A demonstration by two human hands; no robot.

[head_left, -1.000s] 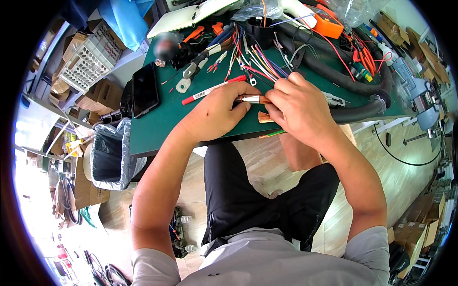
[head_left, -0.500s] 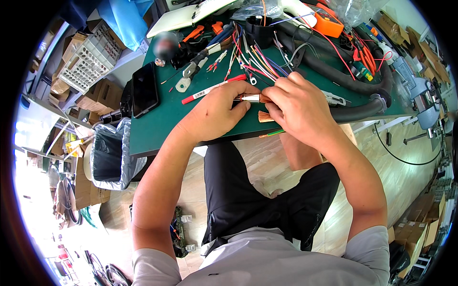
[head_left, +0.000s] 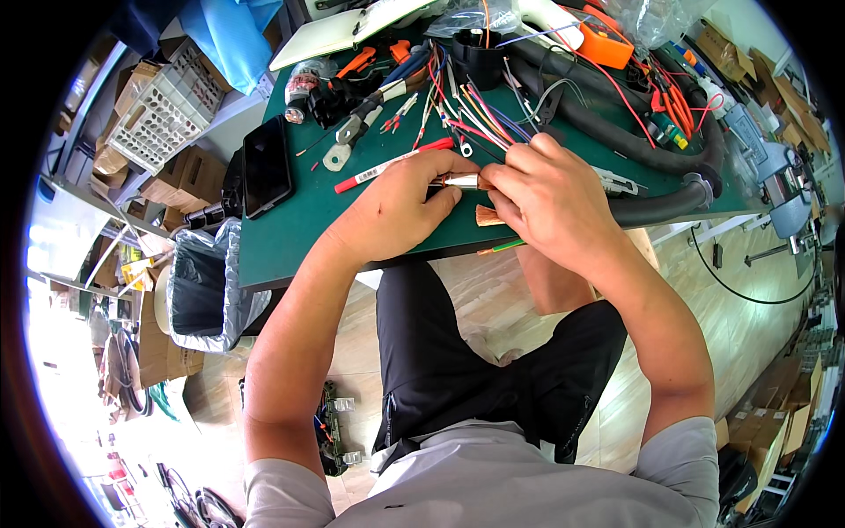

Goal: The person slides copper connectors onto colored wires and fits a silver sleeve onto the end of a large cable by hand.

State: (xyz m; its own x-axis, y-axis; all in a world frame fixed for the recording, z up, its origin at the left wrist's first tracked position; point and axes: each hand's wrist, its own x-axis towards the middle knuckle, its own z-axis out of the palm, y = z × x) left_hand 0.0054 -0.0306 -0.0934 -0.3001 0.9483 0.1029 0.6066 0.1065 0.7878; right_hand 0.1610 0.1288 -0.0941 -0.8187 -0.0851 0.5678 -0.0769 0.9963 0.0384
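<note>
My left hand (head_left: 400,201) is closed around a silver cable lug (head_left: 461,181), its barrel showing between thumb and fingers. Against the barrel's right end, my right hand (head_left: 556,204) pinches the bare copper end of a thick cable; only a sliver of copper shows, and the fingers hide how far it sits inside. Below the right fingertips, another stripped copper end (head_left: 487,216) fans out, with a green wire (head_left: 502,248) near it at the table edge. A red-and-white marker pen (head_left: 356,181) lies beside my left hand. A loose cable lug (head_left: 338,157) rests farther back.
Thick black cables (head_left: 598,132) curve across the right of the green table (head_left: 273,251). Thin coloured wires (head_left: 475,114) spread in the middle near a black cup (head_left: 480,62). A phone (head_left: 267,167) lies at left, above a lined bin (head_left: 207,290). An orange meter (head_left: 603,40) stands at the back.
My right fingers have shifted slightly left toward the cable lug, and less bare copper shows between them and its barrel. The left hand has stayed in place.
</note>
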